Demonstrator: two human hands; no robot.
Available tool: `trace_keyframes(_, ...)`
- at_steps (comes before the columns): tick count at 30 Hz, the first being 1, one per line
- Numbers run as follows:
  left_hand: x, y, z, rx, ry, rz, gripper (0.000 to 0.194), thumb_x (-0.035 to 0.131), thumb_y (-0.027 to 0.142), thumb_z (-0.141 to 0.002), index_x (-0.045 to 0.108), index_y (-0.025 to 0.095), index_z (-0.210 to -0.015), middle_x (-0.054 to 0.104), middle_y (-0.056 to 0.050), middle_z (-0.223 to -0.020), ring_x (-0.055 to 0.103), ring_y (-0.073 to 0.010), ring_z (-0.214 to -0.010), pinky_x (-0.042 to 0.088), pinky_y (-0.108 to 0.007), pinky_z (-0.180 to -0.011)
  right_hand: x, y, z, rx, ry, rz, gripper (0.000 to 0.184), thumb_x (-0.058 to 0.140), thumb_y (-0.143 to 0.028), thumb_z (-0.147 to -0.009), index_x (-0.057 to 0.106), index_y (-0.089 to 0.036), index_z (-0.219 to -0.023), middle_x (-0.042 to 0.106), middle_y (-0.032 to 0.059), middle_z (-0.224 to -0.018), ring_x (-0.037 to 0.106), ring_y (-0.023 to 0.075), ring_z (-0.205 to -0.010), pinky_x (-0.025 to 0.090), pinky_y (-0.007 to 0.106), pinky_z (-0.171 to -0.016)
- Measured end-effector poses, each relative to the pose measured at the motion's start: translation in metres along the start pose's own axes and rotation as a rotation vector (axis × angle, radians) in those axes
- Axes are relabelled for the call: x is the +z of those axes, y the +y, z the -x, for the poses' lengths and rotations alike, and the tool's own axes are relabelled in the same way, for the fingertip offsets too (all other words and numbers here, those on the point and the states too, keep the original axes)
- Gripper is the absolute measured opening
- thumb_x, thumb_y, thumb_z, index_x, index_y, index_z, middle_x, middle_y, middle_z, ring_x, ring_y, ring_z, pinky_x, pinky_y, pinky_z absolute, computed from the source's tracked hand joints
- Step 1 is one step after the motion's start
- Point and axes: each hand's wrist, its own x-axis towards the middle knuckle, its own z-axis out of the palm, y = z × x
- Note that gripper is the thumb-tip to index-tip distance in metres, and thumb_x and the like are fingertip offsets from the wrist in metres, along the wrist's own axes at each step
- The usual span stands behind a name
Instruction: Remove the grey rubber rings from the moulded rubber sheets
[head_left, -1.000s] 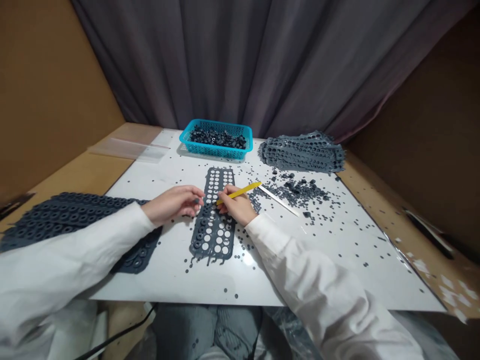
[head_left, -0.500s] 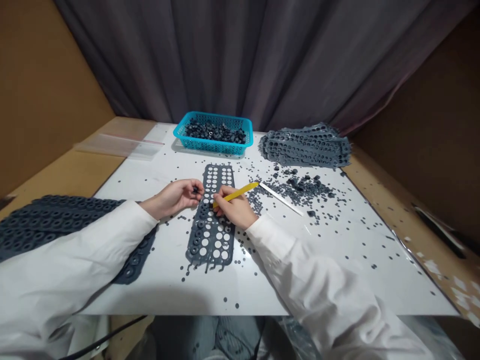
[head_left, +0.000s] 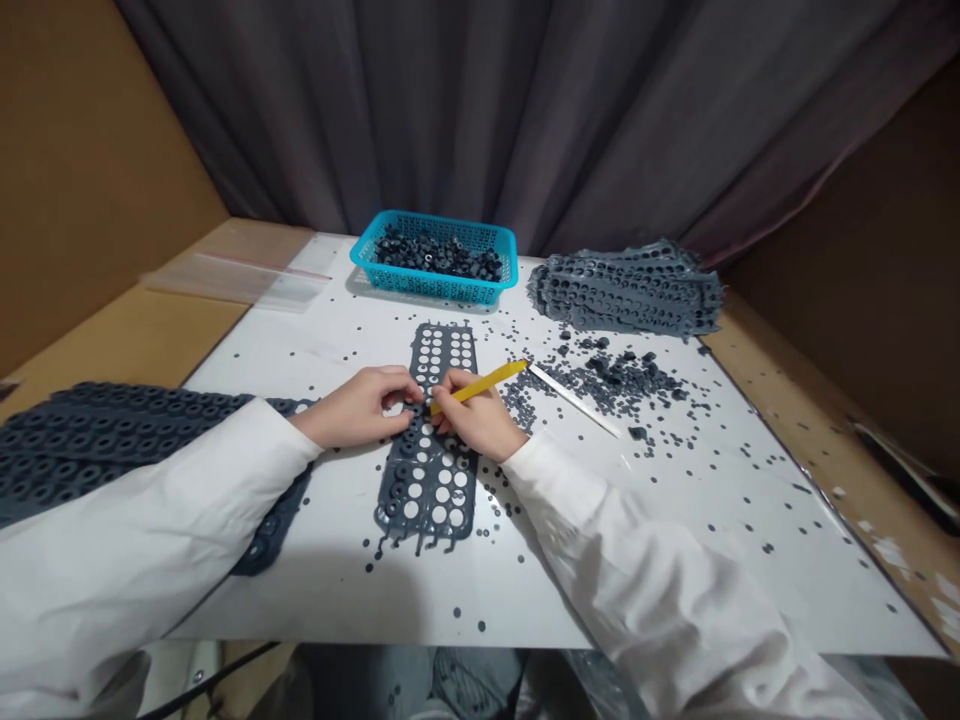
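A dark grey perforated rubber sheet (head_left: 442, 490) lies lengthwise before me, with white table showing through many holes and several thick rings along its left side. My left hand (head_left: 367, 405) is at the sheet's left edge, thumb and forefinger curled in against it. What its fingertips grip is too small to make out. In a pen hold, my right hand (head_left: 476, 415) is closed on a yellow pen-shaped tool (head_left: 491, 380), its upper end slanting up to the right. The tool's lower tip is hidden by my fingers, over the sheet's middle.
Behind stands a blue basket (head_left: 431, 283) of small black parts. A pile of perforated sheets (head_left: 626, 290) lies back right, near scattered dark discs (head_left: 630, 380) and a white strip (head_left: 574, 400). Ringed sheets (head_left: 112, 440) are stacked left; clear plastic bags (head_left: 240, 275) lie behind.
My left hand has moved right and turned palm down onto the sheet's edge; the small dark piece in its fingers no longer shows. The right hand keeps its hold. The view has shifted slightly.
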Motion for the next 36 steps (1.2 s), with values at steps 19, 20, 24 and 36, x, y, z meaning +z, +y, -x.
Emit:
trace_keyframes(19, -0.014, 0.004, 0.000, -0.178, 0.340, 0.113, 0.020, 0.052, 0.033, -0.081, 0.060, 0.015, -0.083, 0.060, -0.002, -0.076, 0.049, -0.0130, -0.062, 0.037, -0.023, -0.059, -0.002, -0.002, -0.001, -0.033, -0.009, 0.142, 0.020, 0.045, -0.023, -0.081, 0.039, -0.020, -0.063, 0.054, -0.0026, -0.053, 0.051, 0.0104, -0.050, 0.039, 0.021, -0.051)
trace_keyframes(20, -0.016, 0.004, 0.001, -0.208, 0.320, 0.170, 0.020, 0.052, 0.033, -0.080, 0.060, 0.015, -0.085, 0.060, -0.002, -0.077, 0.048, -0.0124, -0.061, 0.037, -0.022, -0.057, -0.001, -0.001, -0.001, -0.028, -0.006, 0.104, 0.019, 0.045, -0.024, -0.081, 0.039, -0.020, -0.063, 0.054, -0.0028, -0.054, 0.051, 0.0101, -0.049, 0.040, 0.021, -0.050)
trace_keyframes(24, -0.016, 0.007, 0.004, -0.211, 0.163, 0.325, 0.024, 0.052, 0.034, -0.081, 0.062, 0.017, -0.094, 0.062, -0.002, -0.082, 0.051, -0.0127, -0.067, 0.038, -0.021, -0.059, 0.001, 0.001, 0.000, 0.022, 0.015, -0.076, 0.019, 0.046, -0.028, -0.081, 0.039, -0.020, -0.065, 0.055, -0.0034, -0.053, 0.054, 0.0102, -0.046, 0.043, 0.021, -0.047)
trace_keyframes(36, -0.003, 0.008, 0.005, -0.371, 0.001, 0.742, 0.022, 0.050, 0.037, -0.082, 0.054, 0.015, -0.078, 0.049, 0.003, -0.061, 0.039, -0.0074, -0.048, 0.029, -0.019, -0.045, 0.000, -0.006, 0.005, -0.050, -0.003, 0.256, 0.019, 0.044, -0.021, -0.079, 0.039, -0.019, -0.060, 0.053, -0.0026, -0.054, 0.051, 0.0109, -0.054, 0.036, 0.021, -0.053)
